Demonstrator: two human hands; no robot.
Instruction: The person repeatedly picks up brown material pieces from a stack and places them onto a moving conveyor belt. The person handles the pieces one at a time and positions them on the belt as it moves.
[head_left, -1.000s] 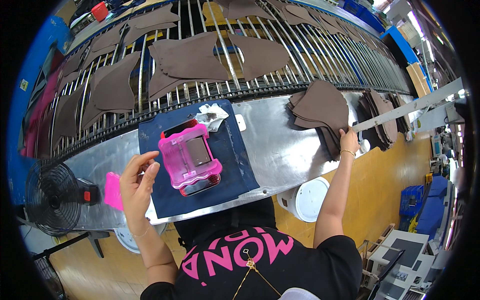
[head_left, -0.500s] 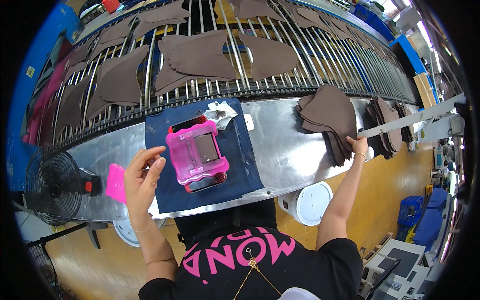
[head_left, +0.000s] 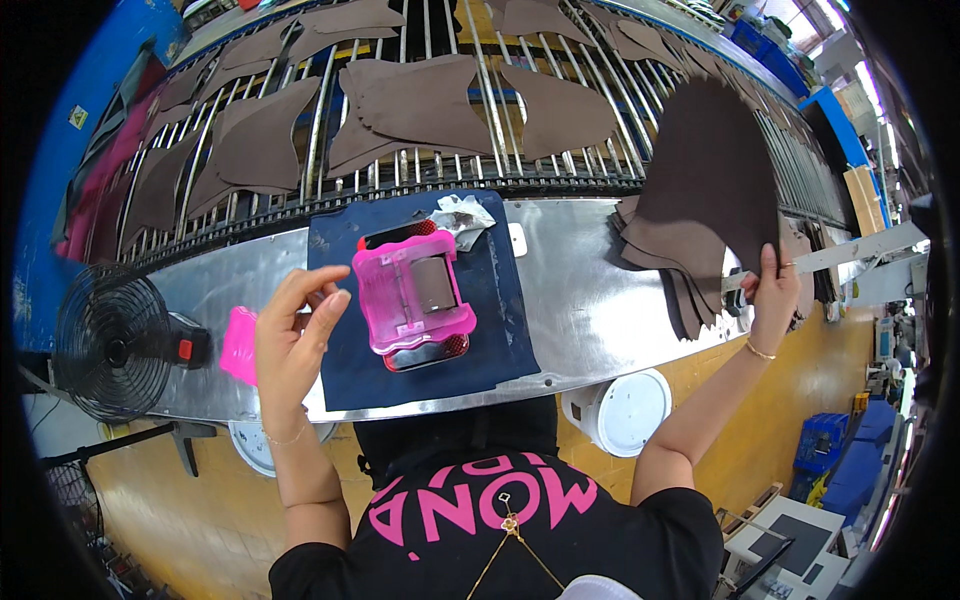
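My right hand (head_left: 775,290) pinches the near edge of a dark brown cut leather piece (head_left: 712,165), which is raised upright above a stack of like pieces (head_left: 655,250) on the metal bench. Left of the middle, my left hand (head_left: 300,325) hovers with fingers loosely curved and apart, nothing in them. Just right of it a pink frame-like stencil jig (head_left: 390,290) rests on a dark blue cloth (head_left: 500,350); a brown patch shows through its window. Under the jig, a red-edged block (head_left: 430,352) sticks out at the near and far ends.
Beyond the metal bench (head_left: 570,300) runs a rod conveyor carrying several brown pieces (head_left: 415,105). A black fan (head_left: 115,345) and a pink plastic piece (head_left: 238,345) are at left. Crumpled white tissue (head_left: 462,215) lies behind the jig. A pale metal arm (head_left: 860,250) crosses at right.
My right hand has lifted one brown leather piece off the stack, moving it up and to the right. My left hand stays near the jig. The view has shifted slightly.
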